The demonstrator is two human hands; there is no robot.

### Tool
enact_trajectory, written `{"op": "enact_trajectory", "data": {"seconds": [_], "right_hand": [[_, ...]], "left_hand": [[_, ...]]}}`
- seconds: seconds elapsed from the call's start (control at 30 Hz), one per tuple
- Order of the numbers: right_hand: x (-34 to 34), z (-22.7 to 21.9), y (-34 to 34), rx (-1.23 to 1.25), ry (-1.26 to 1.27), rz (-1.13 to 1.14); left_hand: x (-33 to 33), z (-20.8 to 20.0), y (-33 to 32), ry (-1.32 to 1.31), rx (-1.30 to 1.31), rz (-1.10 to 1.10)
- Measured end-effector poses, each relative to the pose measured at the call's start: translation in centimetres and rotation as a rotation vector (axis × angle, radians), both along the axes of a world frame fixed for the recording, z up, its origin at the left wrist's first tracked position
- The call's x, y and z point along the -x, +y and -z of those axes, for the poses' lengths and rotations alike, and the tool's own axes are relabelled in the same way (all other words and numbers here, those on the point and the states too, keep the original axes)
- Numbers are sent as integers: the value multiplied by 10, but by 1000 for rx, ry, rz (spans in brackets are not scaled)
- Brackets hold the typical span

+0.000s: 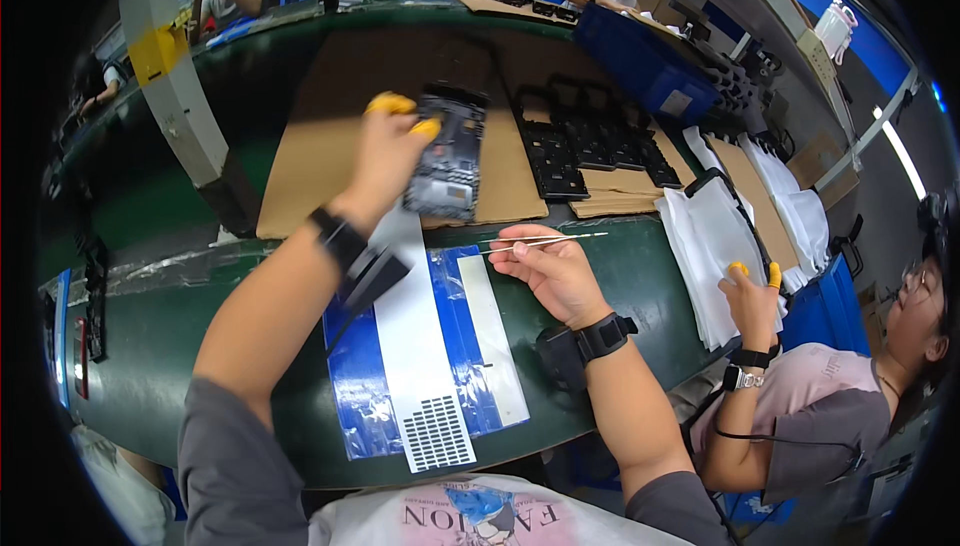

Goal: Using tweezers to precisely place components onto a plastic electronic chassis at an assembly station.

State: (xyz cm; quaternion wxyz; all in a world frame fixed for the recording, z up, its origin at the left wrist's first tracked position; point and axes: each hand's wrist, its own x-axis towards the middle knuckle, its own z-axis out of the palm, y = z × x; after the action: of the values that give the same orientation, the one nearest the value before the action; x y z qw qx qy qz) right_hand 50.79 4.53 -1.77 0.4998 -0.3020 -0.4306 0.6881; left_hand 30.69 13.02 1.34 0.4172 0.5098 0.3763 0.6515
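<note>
My left hand point(388, 151), with yellow finger cots on its fingertips, grips the left edge of a black rectangular plastic housing point(455, 146). The housing is tilted above brown cardboard point(330, 116) and has a light grey patch at its near end. My right hand point(552, 274) is closed on slim metal tweezers point(575, 237), whose tips point right. Below both hands lies a long white sheet point(412, 336), with rows of small black stickers point(437, 434) at its near end. It rests on a blue plastic-covered sheet point(355, 406), beside a narrow pale strip point(495, 346).
Several black housings point(590, 141) lie on cardboard to the right, before a blue bin point(640, 61). White sheets point(700, 246) are stacked farther right, where a co-worker's hand point(750, 301) reaches in. A pillar point(175, 76) rises at left from the green table point(260, 346).
</note>
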Motion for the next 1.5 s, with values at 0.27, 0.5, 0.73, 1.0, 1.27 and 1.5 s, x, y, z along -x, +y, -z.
{"op": "enact_trajectory", "data": {"seconds": [0.27, 0.5, 0.73, 1.0, 1.27, 1.5], "right_hand": [[2, 8, -9, 156, -35, -32], [41, 10, -13, 11, -203, 77], [59, -17, -105, -5, -195, 131], [57, 10, -134, 44, -312, 251], [54, 14, -135, 28, -411, 221], [59, 12, -136, 13, -439, 231]], "left_hand": [[84, 9, -186, -292, 591, 126], [82, 34, -203, -340, 559, 121], [86, -5, -207, -438, 377, -36], [59, 21, -228, -399, 437, 23], [76, 7, -225, -534, 367, 87], [75, 8, -226, -557, 344, 101]]}}
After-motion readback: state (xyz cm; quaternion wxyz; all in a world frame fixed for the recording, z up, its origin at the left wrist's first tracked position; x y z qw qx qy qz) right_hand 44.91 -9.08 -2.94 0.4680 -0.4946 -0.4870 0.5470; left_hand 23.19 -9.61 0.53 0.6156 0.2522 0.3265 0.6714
